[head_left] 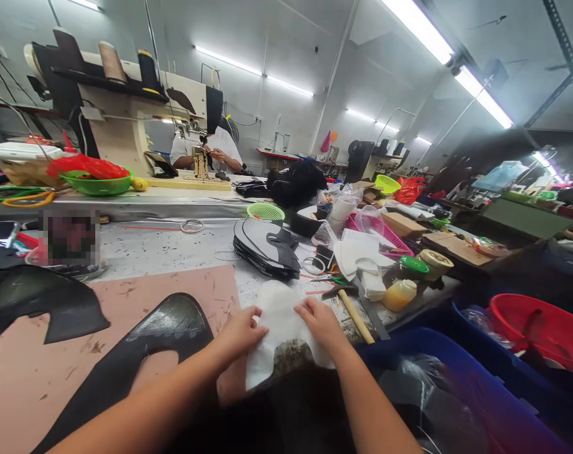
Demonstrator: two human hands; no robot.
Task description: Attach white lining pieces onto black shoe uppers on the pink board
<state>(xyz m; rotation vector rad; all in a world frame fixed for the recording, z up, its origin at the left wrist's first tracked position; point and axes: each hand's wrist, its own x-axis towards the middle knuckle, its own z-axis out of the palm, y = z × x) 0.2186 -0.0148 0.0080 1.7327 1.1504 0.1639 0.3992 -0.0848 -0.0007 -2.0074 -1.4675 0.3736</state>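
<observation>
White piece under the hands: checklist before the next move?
1. Left hand on white piece: ok.
2. Right hand on it: ok.
3. Pinched or only pressed: cannot tell.
4. Lower edge in view: not ok, dark material covers it.
5. Hammer apart from the right hand: ok, though close.

The fabric piece (279,315) lies on the table (173,249), hammer (355,315) just right, stacked cutouts (267,249) behind it, seemingly apart.
</observation>
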